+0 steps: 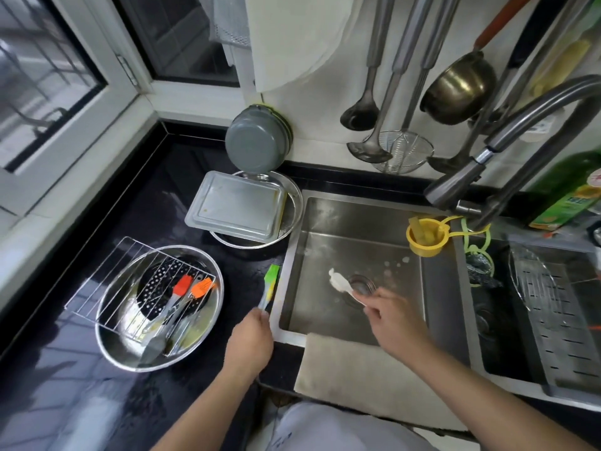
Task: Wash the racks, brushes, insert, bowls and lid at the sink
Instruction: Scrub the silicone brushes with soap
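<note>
Pinching both brushes by the handle ends: your left hand [252,333] holds the green brush [269,287] over the counter edge, bristles pointing away; your right hand [395,315] holds the white brush [340,283] over the sink [325,222] drain, head up-left.

No legible text anywhere. Only printed surface: green bottle [569,187] just right of the faucet [507,148], at the frame's right edge. Its label has a green and yellow field with light characters and a red-and-white round emblem above them; all too blurred and cropped to read, no brand or number can be made out. Utensils, bowls, tray and brushes left of the faucet carry no visible markings.
</note>
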Demonstrator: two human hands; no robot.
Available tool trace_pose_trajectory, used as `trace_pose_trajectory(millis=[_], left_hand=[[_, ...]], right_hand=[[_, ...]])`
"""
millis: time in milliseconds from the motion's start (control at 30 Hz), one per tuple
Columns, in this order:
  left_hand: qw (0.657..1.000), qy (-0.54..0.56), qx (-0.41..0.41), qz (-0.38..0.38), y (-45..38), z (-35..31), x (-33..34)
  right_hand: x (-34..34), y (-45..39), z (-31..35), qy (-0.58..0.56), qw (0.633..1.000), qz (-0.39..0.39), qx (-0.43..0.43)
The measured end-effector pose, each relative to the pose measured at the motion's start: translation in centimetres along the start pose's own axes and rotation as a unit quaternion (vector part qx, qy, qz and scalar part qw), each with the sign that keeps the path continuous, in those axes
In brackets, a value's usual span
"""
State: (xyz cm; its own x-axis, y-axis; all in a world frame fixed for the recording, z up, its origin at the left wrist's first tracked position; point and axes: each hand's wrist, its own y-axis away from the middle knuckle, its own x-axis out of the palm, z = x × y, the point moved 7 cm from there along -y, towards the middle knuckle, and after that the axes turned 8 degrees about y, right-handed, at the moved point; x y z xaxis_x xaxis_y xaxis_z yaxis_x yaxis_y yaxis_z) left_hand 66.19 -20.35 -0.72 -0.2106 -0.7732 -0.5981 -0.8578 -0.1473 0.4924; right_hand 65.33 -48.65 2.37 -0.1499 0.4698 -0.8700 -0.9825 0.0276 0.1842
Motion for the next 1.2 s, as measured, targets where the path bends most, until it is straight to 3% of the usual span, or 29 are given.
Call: trace_pose_trajectory(millis=[133,433,667,833,933,1033,1200], left_hand=[[0.988,-0.108,0.068,-0.083,-3.0,0.2,-0.7],[0.952,-0.291,0.088,-0.033,-5.5,1.7,2.3],[0.971,-0.080,0.158,-0.160,-2.1,2.5,-3.8],[0.965,-0.074,0.076,-0.240,-4.6,8.0,-12.1],[0.966,-0.114,0.045,-0.230,-7.4,9.8,-14.7],[0.951,-0.241,0.065,-0.181,-9.4,10.1,-14.3],[0.931,-0.321,0.066,-0.164,-10.3,10.4,-13.8]], right_hand=[[1.6,0.7,-0.7,0.011,0.999,0.031,0.028],[1.1,0.2,0.8,-0.001,0.999,0.026,0.024],[2.0,-0.8,3.8,-0.022,0.999,0.033,-0.012],[2.8,-1.5,6.0,-0.027,0.998,0.034,-0.036],[3.7,-1.5,6.2,-0.027,0.998,0.038,-0.037],[4.1,-1.3,6.2,-0.021,0.998,0.040,-0.036],[3.9,-1.1,5.7,-0.017,0.999,0.037,-0.013]])
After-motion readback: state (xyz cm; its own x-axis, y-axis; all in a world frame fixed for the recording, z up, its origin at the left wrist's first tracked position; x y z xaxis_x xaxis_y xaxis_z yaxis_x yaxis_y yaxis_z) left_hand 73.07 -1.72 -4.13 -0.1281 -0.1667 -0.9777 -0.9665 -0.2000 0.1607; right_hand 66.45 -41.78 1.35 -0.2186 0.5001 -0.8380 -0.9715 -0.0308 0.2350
